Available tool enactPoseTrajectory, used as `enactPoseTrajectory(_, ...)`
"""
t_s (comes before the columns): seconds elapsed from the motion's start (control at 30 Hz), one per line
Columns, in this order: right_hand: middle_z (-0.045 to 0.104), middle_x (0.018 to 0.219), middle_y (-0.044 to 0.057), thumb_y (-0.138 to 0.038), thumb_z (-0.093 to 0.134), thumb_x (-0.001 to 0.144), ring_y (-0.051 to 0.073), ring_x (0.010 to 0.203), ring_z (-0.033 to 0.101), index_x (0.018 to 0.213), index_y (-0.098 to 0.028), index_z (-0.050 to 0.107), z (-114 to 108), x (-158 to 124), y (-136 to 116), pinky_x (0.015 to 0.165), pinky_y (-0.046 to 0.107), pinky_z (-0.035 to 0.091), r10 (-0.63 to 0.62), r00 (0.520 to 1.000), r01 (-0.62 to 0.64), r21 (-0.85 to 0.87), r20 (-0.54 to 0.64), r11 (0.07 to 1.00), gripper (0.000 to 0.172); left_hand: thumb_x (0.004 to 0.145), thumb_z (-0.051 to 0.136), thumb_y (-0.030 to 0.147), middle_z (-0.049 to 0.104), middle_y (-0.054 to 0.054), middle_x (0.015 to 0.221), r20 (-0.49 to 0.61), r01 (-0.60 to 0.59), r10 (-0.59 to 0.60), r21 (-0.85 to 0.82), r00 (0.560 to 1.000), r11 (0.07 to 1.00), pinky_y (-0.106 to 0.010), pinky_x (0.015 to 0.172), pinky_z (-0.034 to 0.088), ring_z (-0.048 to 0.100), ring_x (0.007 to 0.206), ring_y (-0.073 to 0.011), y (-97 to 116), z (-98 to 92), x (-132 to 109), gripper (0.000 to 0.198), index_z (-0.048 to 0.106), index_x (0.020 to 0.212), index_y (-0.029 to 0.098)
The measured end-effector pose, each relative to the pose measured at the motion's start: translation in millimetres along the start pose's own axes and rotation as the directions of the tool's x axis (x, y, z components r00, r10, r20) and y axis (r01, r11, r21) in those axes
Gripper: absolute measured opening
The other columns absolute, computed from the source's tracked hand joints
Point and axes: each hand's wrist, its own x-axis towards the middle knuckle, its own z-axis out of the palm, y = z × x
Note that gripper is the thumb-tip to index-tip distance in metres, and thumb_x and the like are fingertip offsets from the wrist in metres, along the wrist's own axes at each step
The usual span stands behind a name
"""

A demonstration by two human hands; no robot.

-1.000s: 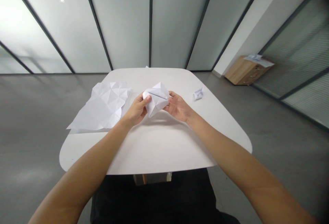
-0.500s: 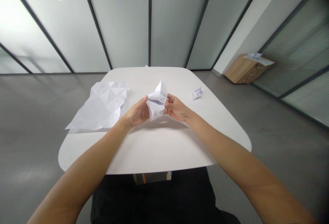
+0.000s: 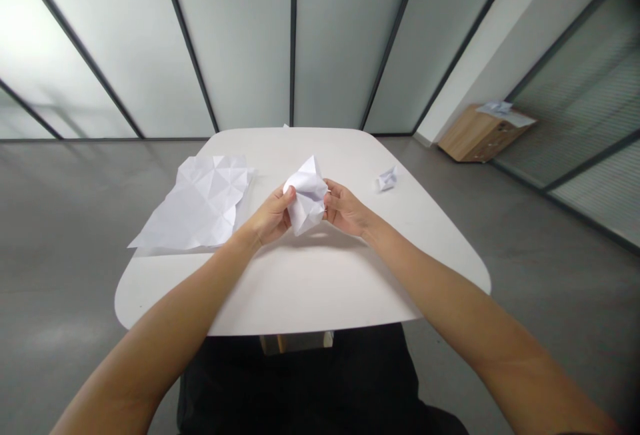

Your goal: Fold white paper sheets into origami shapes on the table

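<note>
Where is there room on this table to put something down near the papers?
The biggest bare patch of the white table is near you, between the forearms, below the left hand and right hand. Another lies beyond the hands, between the creased paper sheet and the small crumpled paper. It's crowded around the folded paper in the hands.

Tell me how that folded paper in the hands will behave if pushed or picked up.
The folded white paper looks light for its bulk, a thin sheet puffed into shape. It would probably crush easily: it seems to buckle under the left hand and right hand. Its pointed, uneven shape would likely tip rather than roll.
</note>
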Motion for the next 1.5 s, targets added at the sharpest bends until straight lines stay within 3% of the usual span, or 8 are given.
enactPoseTrajectory(0.17,0.076,0.093,0.000,-0.049,0.098,0.060,0.017,0.077,0.072,0.104,-0.025,0.066,5,-2,0,0.073,0.030,0.061,-0.008,1.000,0.008,0.023,0.011,1.000,0.059,0.079,0.078,0.068,0.078,-0.011,0.110,-0.047,-0.001,0.002,0.020,0.999,1.000,-0.042,0.091,0.057,0.072,0.110,-0.0341,1,2.0,-1,0.071,0.068,0.129,0.020)
enactPoseTrajectory(0.37,0.074,0.087,-0.001,-0.048,0.100,0.058,0.017,0.076,0.069,0.101,-0.024,0.065,9,0,5,0.072,0.031,0.062,-0.040,0.998,0.037,-0.061,-0.052,0.997,0.060,0.076,0.084,0.064,0.078,-0.013,0.109,0.016,0.028,-0.028,-0.021,0.999,0.999,-0.043,0.094,0.056,0.071,0.111,-0.0359,2,3.2,-2,0.069,0.069,0.125,0.018)
enactPoseTrajectory(0.67,0.070,0.084,-0.002,-0.053,0.094,0.066,0.016,0.074,0.066,0.101,-0.024,0.063,8,3,7,0.067,0.030,0.061,-0.086,0.989,0.063,-0.182,-0.120,0.981,0.055,0.081,0.084,0.052,0.077,-0.010,0.113,-0.011,-0.049,0.050,0.027,0.999,0.998,-0.034,0.087,0.054,0.073,0.102,-0.0278,-1,-1.0,1,0.058,0.068,0.125,0.018)
enactPoseTrajectory(0.9,0.069,0.088,-0.002,-0.056,0.088,0.072,0.017,0.077,0.066,0.099,-0.026,0.056,3,10,16,0.068,0.031,0.058,-0.242,0.949,0.160,-0.356,-0.200,0.921,0.051,0.082,0.084,0.046,0.076,-0.009,0.111,-0.044,-0.135,0.145,0.181,0.989,0.974,-0.029,0.083,0.050,0.069,0.092,-0.0210,0,-2.8,3,0.054,0.069,0.123,0.015)
enactPoseTrajectory(1.07,0.068,0.090,-0.002,-0.051,0.087,0.074,0.019,0.085,0.065,0.102,-0.027,0.056,1,13,20,0.073,0.031,0.056,-0.357,0.901,0.215,-0.459,-0.247,0.862,0.048,0.081,0.084,0.048,0.075,-0.008,0.108,-0.075,-0.182,0.217,0.326,0.973,0.928,-0.028,0.083,0.049,0.066,0.092,-0.0210,1,-0.8,2,0.053,0.071,0.119,0.013)
enactPoseTrajectory(1.17,0.068,0.094,-0.001,-0.047,0.089,0.071,0.019,0.090,0.064,0.104,-0.027,0.056,3,10,16,0.077,0.031,0.055,-0.358,0.913,0.257,-0.405,-0.196,0.877,0.050,0.081,0.083,0.050,0.074,-0.008,0.107,-0.075,-0.168,0.204,0.338,0.976,0.926,-0.027,0.081,0.047,0.065,0.092,-0.0206,3,-0.9,2,0.055,0.070,0.120,0.013)
enactPoseTrajectory(1.3,0.069,0.104,0.000,-0.045,0.090,0.069,0.020,0.091,0.065,0.110,-0.028,0.057,5,6,8,0.076,0.033,0.057,-0.285,0.949,0.237,-0.290,-0.137,0.927,0.055,0.083,0.080,0.053,0.071,-0.007,0.112,-0.116,-0.088,0.114,0.209,0.987,0.974,-0.028,0.079,0.049,0.065,0.093,-0.0194,4,-4.9,3,0.062,0.063,0.131,0.018)
enactPoseTrajectory(1.5,0.071,0.102,0.000,-0.043,0.079,0.081,0.020,0.088,0.067,0.110,-0.027,0.062,-1,9,7,0.079,0.038,0.058,-0.255,0.957,0.223,-0.215,-0.136,0.951,0.037,0.092,0.067,0.052,0.066,-0.005,0.123,-0.199,-0.043,0.078,0.174,0.977,0.984,-0.031,0.089,0.052,0.063,0.106,-0.0188,-1,-13.7,9,0.044,0.061,0.127,0.026)
